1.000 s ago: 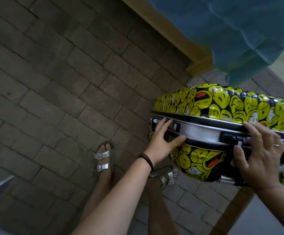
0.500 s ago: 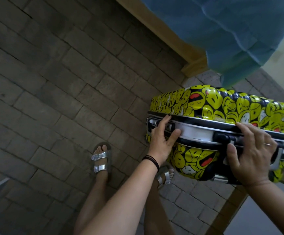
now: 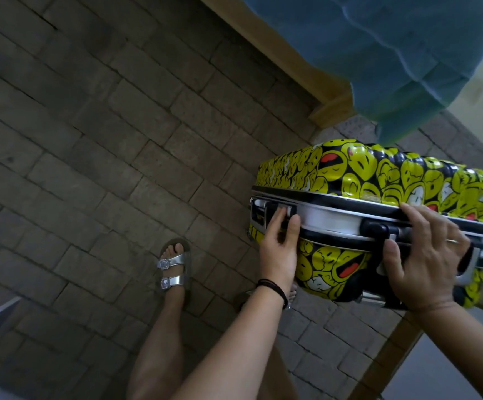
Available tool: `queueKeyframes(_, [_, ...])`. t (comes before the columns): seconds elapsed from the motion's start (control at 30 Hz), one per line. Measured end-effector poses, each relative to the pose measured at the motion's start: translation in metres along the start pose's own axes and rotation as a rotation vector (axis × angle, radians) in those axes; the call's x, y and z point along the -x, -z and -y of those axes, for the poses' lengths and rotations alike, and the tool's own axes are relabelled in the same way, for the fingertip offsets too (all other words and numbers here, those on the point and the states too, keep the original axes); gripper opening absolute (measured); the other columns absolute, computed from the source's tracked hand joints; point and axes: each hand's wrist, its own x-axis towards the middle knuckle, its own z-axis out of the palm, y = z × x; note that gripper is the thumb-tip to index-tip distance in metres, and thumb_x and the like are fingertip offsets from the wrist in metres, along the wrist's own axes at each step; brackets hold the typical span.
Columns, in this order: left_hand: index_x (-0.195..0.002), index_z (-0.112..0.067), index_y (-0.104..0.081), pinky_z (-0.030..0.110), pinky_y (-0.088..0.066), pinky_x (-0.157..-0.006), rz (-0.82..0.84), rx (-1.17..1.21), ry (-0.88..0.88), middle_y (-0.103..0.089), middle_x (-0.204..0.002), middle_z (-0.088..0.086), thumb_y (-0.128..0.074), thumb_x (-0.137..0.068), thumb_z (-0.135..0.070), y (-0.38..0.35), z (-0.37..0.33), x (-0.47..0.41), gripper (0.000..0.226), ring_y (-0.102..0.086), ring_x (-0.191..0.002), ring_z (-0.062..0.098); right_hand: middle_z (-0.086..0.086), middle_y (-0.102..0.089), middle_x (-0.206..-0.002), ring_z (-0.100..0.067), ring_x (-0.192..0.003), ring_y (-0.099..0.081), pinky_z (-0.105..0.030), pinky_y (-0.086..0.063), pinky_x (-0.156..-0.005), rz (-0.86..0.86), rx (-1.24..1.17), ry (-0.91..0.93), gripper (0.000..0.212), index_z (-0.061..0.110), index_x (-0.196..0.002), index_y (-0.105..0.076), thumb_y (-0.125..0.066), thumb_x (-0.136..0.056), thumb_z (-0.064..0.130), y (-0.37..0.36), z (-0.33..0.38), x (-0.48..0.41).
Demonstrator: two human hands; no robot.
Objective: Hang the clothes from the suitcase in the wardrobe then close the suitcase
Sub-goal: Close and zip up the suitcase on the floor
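So, left hand [image 3: 278,241]: bare, with a thin dark cord band [image 3: 275,287] at the wrist. Its fingers lie nearly straight, pressing flat on the latch, and the thumb rests on the pale band beside it; nothing is enclosed in the hand.
Right hand [image 3: 428,255]: spread across the side of the suitcase. The fingers curve over the upper edge of the seam and the thumb hooks below the handle mount, so it grips the case across its band. A plain ring [image 3: 452,241] sits on one finger.
Suitcase [image 3: 379,174]: a hard, glossy, ribbed shell with rounded corners, printed with crowded yellow smiley faces on black. It is closed, lying flat with its seam side towards the person.
Band [image 3: 329,219]: a smooth silver-white metal frame with black trim, running along the seam.
Latch [image 3: 275,210]: a small rectangular metal clasp at the left end of the band, partly under the left fingers.
Handle [image 3: 377,229]: black moulded plastic, mostly hidden under the right palm.
Wooden edge [image 3: 387,356]: a straight tan board below the case's right end; whether it carries the case I cannot tell.
Sandal [image 3: 174,267]: two shiny silver straps with square buckles, on a bare foot.
Floor [image 3: 104,125]: rough grey-brown rectangular pavers laid in offset rows.
Wooden rail [image 3: 286,59]: a light squared timber beyond the case.
Blue fabric [image 3: 379,53]: soft, folded cloth hanging over that rail.
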Motion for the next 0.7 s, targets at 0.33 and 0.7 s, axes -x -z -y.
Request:
queueKeyframes(0.33, [-0.121, -0.035, -0.054, 0.037, -0.040, -0.107, 0.048, 0.200, 0.165, -0.049, -0.139, -0.002, -0.073, -0.050, -0.075, 0.001, -0.001, -0.007, 0.083, -0.047, -0.127, 0.015, -0.017, -0.052, -0.125, -0.035, -0.116, -0.047, -0.044, -0.028, -0.095, 0.011, -0.009, -0.009, 0.060, 0.005, -0.126, -0.051, -0.033, -0.086, 0.046, 0.001, 0.000, 0.001])
queueKeyframes(0.7, [-0.107, -0.018, -0.058, 0.038, -0.044, -0.102, 0.048, 0.424, 0.324, -0.054, -0.133, 0.014, -0.065, -0.087, -0.010, 0.006, -0.009, -0.024, 0.023, -0.053, -0.119, 0.026, -0.017, -0.052, -0.126, -0.035, -0.117, -0.046, -0.044, -0.028, -0.095, 0.018, 0.007, -0.008, 0.062, 0.005, -0.126, -0.050, -0.031, -0.086, 0.047, 0.001, -0.001, 0.001])
